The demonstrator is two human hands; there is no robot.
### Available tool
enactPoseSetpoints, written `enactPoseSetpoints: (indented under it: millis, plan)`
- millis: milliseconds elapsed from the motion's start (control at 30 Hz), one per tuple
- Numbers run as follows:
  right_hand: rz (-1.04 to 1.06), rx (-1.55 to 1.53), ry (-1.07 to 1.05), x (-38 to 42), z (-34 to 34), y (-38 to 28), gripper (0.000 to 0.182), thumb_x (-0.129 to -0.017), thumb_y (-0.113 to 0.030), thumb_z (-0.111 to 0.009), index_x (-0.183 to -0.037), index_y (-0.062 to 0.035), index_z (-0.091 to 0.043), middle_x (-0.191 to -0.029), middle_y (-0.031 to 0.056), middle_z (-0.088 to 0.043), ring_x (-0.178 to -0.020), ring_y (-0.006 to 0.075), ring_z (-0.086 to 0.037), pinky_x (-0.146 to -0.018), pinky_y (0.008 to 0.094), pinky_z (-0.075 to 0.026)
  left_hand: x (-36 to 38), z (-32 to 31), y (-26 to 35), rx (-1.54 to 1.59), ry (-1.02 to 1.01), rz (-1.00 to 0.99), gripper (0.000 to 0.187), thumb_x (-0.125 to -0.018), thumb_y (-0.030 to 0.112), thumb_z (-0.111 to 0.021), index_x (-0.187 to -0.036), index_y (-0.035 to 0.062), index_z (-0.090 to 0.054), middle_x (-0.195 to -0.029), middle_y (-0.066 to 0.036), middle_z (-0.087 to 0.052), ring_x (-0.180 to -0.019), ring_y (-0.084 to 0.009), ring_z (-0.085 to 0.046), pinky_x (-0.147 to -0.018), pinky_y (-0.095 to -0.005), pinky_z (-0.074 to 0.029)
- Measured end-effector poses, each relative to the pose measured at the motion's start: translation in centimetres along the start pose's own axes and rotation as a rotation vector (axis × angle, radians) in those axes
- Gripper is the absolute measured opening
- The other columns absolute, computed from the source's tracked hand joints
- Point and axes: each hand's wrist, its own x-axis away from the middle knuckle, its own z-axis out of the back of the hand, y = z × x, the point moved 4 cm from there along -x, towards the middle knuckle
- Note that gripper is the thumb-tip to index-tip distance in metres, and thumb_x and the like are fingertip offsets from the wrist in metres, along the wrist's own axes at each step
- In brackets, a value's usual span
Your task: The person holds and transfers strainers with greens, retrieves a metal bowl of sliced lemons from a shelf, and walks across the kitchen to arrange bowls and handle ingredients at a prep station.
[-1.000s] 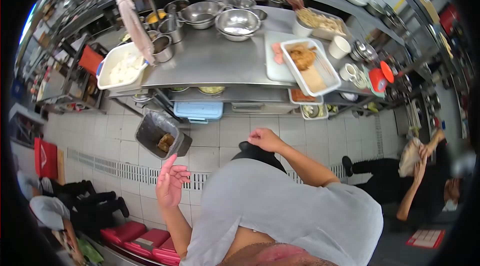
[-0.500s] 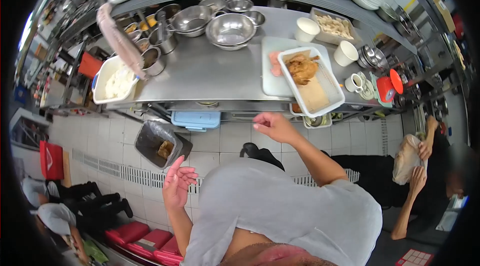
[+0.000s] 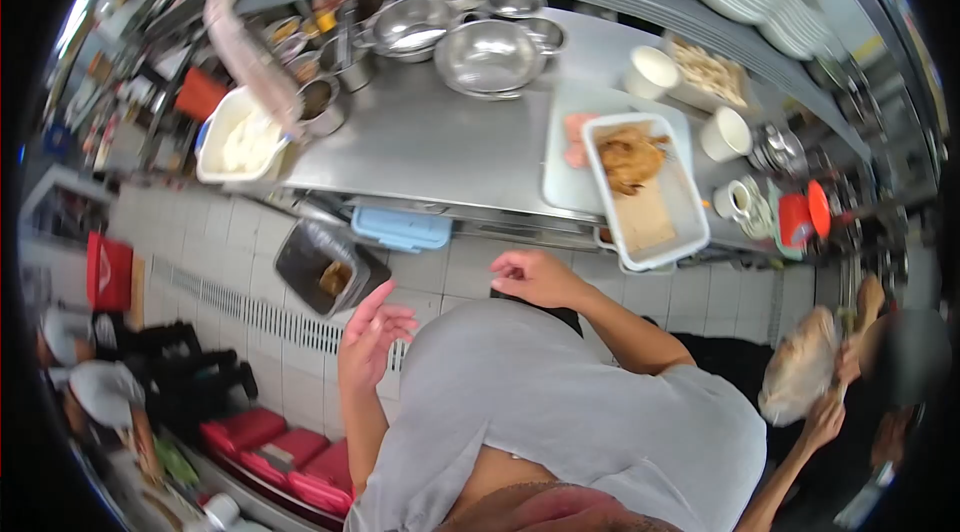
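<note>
My left hand (image 3: 375, 337) is raised in front of my body at the left, fingers apart and holding nothing. Nearest to it is a black-lined bin (image 3: 365, 282) with something brown inside. My right hand (image 3: 540, 278) hangs in the air before my chest, its fingers loosely bent and apart, with nothing visible in it. Beyond it, at the counter's front edge, a white tray (image 3: 655, 244) holds a browned whole chicken (image 3: 630, 160) on brown paper. That tray rests partly on a white cutting board (image 3: 562, 184), where a piece of pink meat (image 3: 577, 139) lies.
Metal bowls (image 3: 488, 57) stand at the back of the steel counter (image 3: 420, 147). A white tub (image 3: 213, 154) with white contents sits at its left end. White cups (image 3: 726, 134) and a red scale (image 3: 795, 220) are at the right. Another person's hands (image 3: 825, 419) hold a bag (image 3: 800, 367) nearby.
My view has shifted, so the counter appears slightly further right. My right hand has moved a little left and down, its fingers more bent. The co-worker's bag is lower.
</note>
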Motion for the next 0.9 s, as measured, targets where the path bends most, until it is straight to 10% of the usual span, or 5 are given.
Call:
enactPoseSetpoints:
  millis: [600,833,900]
  plan:
    - [-0.012,0.108,-0.031,-0.3,-8.7,-6.2,0.042,-0.092,-0.035,-0.074,-0.117,-0.0010,-0.068,-0.098,0.0131,-0.075,-0.085,0.0216,-0.070,-0.077,0.0350,-0.056,10.0,9.6,0.7,0.053,0.073,-0.034,0.058,-0.105,0.022,-0.052,-0.154,-0.0048,-0.035,-0.120,-0.021,-0.067,-0.104,-0.0274,-0.069,-0.084,-0.0370,-0.057]
    - [0.010,0.351,0.612,-4.6,12.7,-0.9,0.031,-0.089,-0.025,-0.077,-0.110,-0.0027,-0.073,-0.091,0.0085,-0.074,-0.083,0.0127,-0.068,-0.070,0.0310,-0.054,8.8,9.4,1.4,0.013,0.081,0.000,0.056,-0.106,0.021,-0.052,-0.154,-0.0030,-0.037,-0.122,-0.021,-0.067,-0.105,-0.0259,-0.068,-0.085,-0.0359,-0.057]
    - [-0.114,0.483,0.888,-6.4,21.0,2.9,0.033,-0.085,-0.027,-0.077,-0.108,-0.0044,-0.075,-0.094,0.0163,-0.075,-0.085,0.0300,-0.072,-0.079,0.0410,-0.056,7.8,8.5,1.4,0.003,0.090,0.001,0.055,-0.106,0.021,-0.052,-0.154,-0.0020,-0.037,-0.123,-0.021,-0.067,-0.105,-0.0253,-0.068,-0.085,-0.0353,-0.056]
